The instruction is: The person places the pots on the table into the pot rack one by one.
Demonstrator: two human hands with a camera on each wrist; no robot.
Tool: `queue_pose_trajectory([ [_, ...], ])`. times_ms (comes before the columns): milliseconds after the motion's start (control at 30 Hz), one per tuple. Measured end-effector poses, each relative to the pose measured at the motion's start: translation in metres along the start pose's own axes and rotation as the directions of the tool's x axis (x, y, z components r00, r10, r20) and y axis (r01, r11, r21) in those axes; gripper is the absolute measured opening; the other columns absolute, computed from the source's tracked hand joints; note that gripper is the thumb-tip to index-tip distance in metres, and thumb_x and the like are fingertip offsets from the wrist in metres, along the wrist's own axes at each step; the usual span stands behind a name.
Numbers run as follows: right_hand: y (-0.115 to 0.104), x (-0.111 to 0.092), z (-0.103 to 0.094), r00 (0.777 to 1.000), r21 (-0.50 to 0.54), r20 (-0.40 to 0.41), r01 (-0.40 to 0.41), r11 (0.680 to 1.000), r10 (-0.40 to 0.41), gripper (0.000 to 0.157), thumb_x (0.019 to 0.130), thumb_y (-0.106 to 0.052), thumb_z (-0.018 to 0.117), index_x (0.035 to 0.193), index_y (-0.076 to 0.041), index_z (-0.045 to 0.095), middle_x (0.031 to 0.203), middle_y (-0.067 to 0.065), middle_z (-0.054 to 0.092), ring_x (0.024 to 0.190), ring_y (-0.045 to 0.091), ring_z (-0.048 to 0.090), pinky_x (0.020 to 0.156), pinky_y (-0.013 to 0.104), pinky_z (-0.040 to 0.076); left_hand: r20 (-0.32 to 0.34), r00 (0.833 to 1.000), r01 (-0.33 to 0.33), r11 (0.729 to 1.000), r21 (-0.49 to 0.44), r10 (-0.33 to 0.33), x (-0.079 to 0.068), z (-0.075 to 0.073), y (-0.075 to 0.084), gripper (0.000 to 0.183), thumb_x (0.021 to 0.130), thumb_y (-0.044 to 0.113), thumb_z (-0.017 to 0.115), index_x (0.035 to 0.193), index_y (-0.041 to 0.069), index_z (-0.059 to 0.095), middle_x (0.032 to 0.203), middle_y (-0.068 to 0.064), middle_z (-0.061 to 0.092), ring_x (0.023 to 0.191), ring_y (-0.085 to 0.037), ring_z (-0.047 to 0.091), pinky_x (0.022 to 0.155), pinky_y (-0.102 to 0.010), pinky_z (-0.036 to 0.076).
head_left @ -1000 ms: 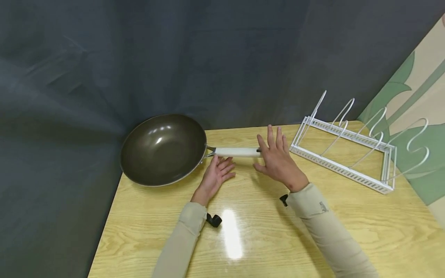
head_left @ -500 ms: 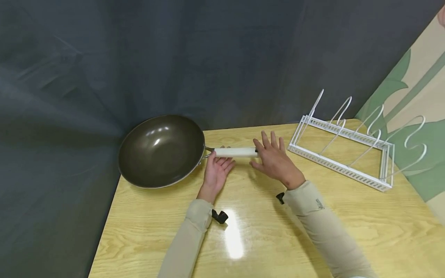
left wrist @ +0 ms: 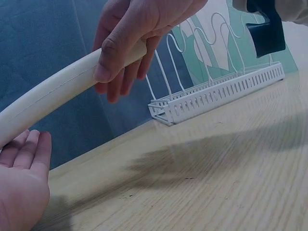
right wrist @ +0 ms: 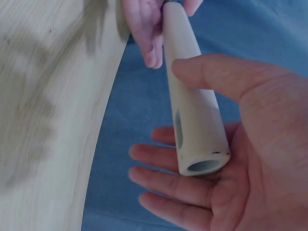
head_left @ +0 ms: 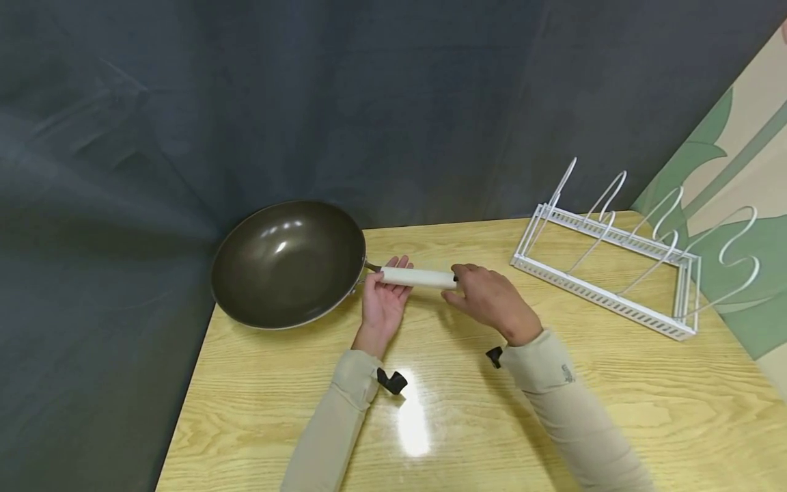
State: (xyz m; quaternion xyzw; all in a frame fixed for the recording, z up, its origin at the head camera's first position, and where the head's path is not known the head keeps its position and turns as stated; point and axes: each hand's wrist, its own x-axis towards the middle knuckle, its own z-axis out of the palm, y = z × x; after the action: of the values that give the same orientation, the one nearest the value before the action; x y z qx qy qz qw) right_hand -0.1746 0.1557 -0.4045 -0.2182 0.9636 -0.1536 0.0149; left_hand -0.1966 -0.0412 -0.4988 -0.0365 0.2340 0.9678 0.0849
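A dark wok (head_left: 285, 266) with a long white handle (head_left: 418, 277) lies at the left of the wooden table, its handle pointing right. My left hand (head_left: 382, 307) is palm up under the handle near the wok. Its fingers are fairly straight beneath the handle, and its thumb lies at the near side. My right hand (head_left: 492, 297) holds the handle's free end. In the right wrist view, its thumb lies across the handle (right wrist: 192, 96), with the fingers behind. The left wrist view shows the handle (left wrist: 53, 91) raised above the table.
A white wire rack (head_left: 605, 301) with curved upright dividers stands on the table (head_left: 479, 424) at the right. A dark curtain (head_left: 393, 116) hangs behind and to the left. A patterned wall panel (head_left: 756, 273) borders the right side.
My left hand has slid under the handle from its near side. The right hand's spread fingers have closed around the handle's end. The wok body has hardly moved.
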Motion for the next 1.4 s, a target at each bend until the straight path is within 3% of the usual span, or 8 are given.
queue_pose_trajectory([
  [100, -0.004, -0.003, -0.001, 0.998, 0.04, 0.05, -0.041, 0.998, 0.039, 0.03, 0.087, -0.034, 0.062, 0.093, -0.006, 0.058, 0.068, 0.002, 0.053, 0.055, 0.017, 0.047, 0.05, 0.033, 0.04, -0.013, 1.0, 0.011, 1.0, -0.008, -0.011, -0.001, 0.001, -0.002, 0.058, 0.089, 0.021, 0.035, 0.142, -0.001, 0.031, 0.141, -0.018, 0.042, 0.129, -0.03, 0.039, 0.099, -0.033, 0.04],
  [200, -0.006, -0.004, -0.001, 0.992, 0.038, 0.11, -0.067, 0.997, 0.062, 0.031, 0.087, -0.037, 0.062, 0.093, -0.007, 0.058, 0.067, 0.0, 0.052, 0.055, 0.017, 0.047, 0.049, 0.032, 0.039, -0.02, 1.0, 0.015, 1.0, -0.019, -0.015, -0.001, 0.001, -0.003, 0.059, 0.087, 0.02, 0.034, 0.141, -0.001, 0.032, 0.139, -0.016, 0.044, 0.127, -0.028, 0.043, 0.099, -0.033, 0.039],
  [433, -0.008, -0.006, 0.007, 0.971, 0.057, 0.222, -0.102, 0.993, 0.087, 0.028, 0.085, -0.037, 0.062, 0.086, -0.009, 0.056, 0.065, 0.002, 0.051, 0.054, 0.017, 0.047, 0.048, 0.032, 0.038, -0.008, 1.0, 0.002, 0.991, -0.136, -0.003, -0.002, -0.002, -0.008, 0.06, 0.083, 0.015, 0.032, 0.14, -0.005, 0.033, 0.139, -0.018, 0.043, 0.127, -0.028, 0.043, 0.109, -0.042, 0.024],
  [667, -0.014, -0.009, 0.018, 0.933, 0.085, 0.337, -0.161, 0.983, 0.124, 0.028, 0.085, -0.035, 0.063, 0.088, -0.008, 0.054, 0.067, 0.003, 0.052, 0.055, 0.017, 0.047, 0.049, 0.032, 0.039, -0.001, 0.998, -0.055, 0.978, -0.2, 0.056, -0.005, -0.002, -0.018, 0.059, 0.083, 0.013, 0.03, 0.138, -0.007, 0.033, 0.142, -0.021, 0.038, 0.128, -0.029, 0.041, 0.105, -0.041, 0.032],
  [900, -0.018, -0.011, 0.028, 0.937, 0.168, 0.337, -0.154, 0.974, 0.09, 0.024, 0.084, -0.03, 0.064, 0.087, -0.008, 0.056, 0.064, 0.002, 0.052, 0.052, 0.014, 0.045, 0.046, 0.03, 0.038, -0.012, 0.996, -0.093, 0.968, -0.233, 0.093, -0.004, 0.002, -0.021, 0.057, 0.085, 0.011, 0.028, 0.14, -0.005, 0.031, 0.145, -0.019, 0.035, 0.129, -0.029, 0.04, 0.105, -0.039, 0.032],
  [1000, -0.018, -0.01, 0.032, 0.936, 0.205, 0.344, -0.15, 0.967, 0.072, 0.023, 0.083, -0.028, 0.066, 0.086, -0.008, 0.056, 0.065, 0.001, 0.053, 0.053, 0.014, 0.047, 0.047, 0.03, 0.039, -0.076, 0.993, -0.1, 0.973, -0.21, 0.085, -0.003, 0.003, -0.022, 0.052, 0.085, 0.009, 0.03, 0.135, -0.004, 0.038, 0.144, -0.02, 0.037, 0.128, -0.029, 0.041, 0.102, -0.038, 0.036],
  [1167, -0.018, -0.01, 0.039, 0.933, 0.263, 0.358, -0.148, 0.953, 0.046, 0.028, 0.079, -0.031, 0.073, 0.086, -0.009, 0.059, 0.066, -0.001, 0.056, 0.054, 0.013, 0.049, 0.049, 0.029, 0.042, -0.204, 0.977, -0.088, 0.983, -0.161, 0.054, -0.003, 0.002, -0.023, 0.037, 0.084, 0.011, 0.034, 0.113, 0.002, 0.055, 0.123, -0.016, 0.058, 0.114, -0.026, 0.055, 0.086, -0.034, 0.047],
  [1400, -0.021, -0.013, 0.044, 0.952, 0.299, 0.302, -0.153, 0.942, 0.058, 0.029, 0.076, -0.03, 0.077, 0.085, -0.008, 0.059, 0.066, 0.0, 0.056, 0.054, 0.014, 0.051, 0.049, 0.03, 0.043, -0.231, 0.973, -0.065, 0.98, -0.188, 0.02, -0.004, 0.004, -0.022, 0.019, 0.087, 0.018, 0.042, 0.09, 0.007, 0.058, 0.082, -0.005, 0.065, 0.076, -0.017, 0.063, 0.065, -0.028, 0.049],
])
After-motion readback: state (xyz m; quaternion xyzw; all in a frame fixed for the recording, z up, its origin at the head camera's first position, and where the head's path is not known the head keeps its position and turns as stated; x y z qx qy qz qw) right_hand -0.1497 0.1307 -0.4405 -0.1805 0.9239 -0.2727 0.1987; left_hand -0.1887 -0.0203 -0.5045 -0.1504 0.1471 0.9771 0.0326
